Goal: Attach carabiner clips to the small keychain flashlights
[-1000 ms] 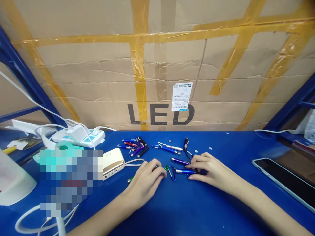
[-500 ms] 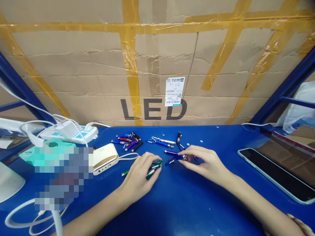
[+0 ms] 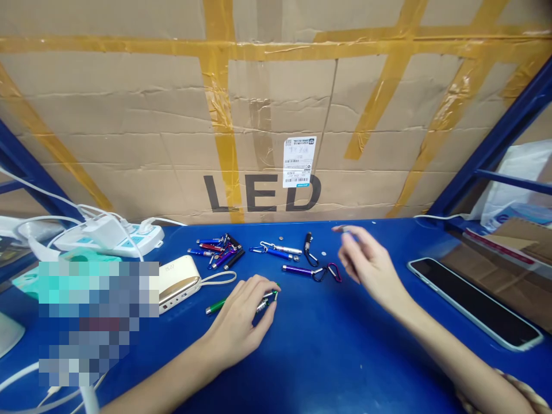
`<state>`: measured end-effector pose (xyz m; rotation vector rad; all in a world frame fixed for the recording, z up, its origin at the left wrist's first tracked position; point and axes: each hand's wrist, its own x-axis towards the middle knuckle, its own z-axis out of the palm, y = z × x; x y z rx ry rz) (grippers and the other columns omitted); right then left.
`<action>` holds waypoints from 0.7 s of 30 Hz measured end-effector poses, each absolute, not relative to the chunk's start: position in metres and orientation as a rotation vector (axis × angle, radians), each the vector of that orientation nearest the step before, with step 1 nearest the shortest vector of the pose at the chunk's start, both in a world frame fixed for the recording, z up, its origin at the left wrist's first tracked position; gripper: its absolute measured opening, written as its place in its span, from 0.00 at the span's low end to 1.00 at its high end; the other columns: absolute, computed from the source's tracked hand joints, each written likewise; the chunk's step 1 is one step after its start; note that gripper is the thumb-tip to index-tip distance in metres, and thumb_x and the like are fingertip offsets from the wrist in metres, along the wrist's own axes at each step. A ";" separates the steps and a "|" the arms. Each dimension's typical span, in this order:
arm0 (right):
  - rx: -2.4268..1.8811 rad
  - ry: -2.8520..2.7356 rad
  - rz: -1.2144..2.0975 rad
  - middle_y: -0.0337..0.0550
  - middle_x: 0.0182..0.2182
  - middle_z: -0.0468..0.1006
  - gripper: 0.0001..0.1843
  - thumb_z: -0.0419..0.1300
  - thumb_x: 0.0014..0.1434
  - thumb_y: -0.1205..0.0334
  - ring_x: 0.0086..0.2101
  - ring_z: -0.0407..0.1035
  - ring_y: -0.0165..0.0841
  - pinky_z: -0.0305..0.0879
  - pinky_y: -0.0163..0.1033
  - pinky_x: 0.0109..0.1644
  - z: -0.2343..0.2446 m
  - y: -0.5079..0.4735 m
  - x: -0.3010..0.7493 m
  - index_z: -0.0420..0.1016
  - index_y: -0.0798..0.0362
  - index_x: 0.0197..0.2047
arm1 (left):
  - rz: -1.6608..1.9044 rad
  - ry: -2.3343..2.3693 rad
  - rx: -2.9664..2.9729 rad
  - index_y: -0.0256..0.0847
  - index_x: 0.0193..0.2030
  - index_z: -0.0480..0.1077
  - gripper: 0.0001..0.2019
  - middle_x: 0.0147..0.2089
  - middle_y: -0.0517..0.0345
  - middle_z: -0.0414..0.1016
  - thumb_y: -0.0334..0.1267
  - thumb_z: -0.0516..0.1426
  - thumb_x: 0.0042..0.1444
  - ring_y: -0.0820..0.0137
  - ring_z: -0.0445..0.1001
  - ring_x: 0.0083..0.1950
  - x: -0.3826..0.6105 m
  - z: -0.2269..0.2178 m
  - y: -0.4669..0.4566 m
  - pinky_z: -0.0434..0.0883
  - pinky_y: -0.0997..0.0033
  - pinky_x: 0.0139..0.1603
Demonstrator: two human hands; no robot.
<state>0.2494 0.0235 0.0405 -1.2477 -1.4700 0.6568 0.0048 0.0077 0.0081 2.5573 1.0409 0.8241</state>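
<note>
My left hand [image 3: 244, 313] rests on the table with its fingers curled over green keychain flashlights. The barrel of one green flashlight [image 3: 215, 306] sticks out to the left, and a silver end with a green clip shows between thumb and fingers. My right hand [image 3: 368, 261] is raised over the table, its fingers bent together and smeared by motion. A small greyish bit shows at its fingertips; I cannot make out what it is. Left of it lie a purple flashlight [image 3: 297, 270] with a black clip and a purple carabiner [image 3: 334, 272].
Behind lie a black flashlight [image 3: 307, 242], a blue flashlight [image 3: 279, 253] and a pile of several flashlights [image 3: 219, 250]. To the left are a cream power bank [image 3: 179, 279] and a power strip [image 3: 144, 238] with cables. A phone [image 3: 474, 302] lies right. A cardboard box [image 3: 164, 132] walls the back.
My right hand has lifted away, up and to the right, from beside the purple flashlight. The blue flashlight at its fingers no longer shows on the table. My left hand stays over the green flashlights.
</note>
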 end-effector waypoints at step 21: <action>-1.784 -2.161 0.026 0.38 0.38 0.76 0.11 0.59 0.55 0.50 0.29 0.72 0.31 0.59 0.33 0.25 0.042 0.036 0.282 0.77 0.45 0.36 | 0.874 1.046 2.565 0.42 0.44 0.62 0.09 0.41 0.54 0.69 0.28 0.46 0.59 0.68 0.68 0.38 0.003 0.005 0.008 0.63 0.68 0.39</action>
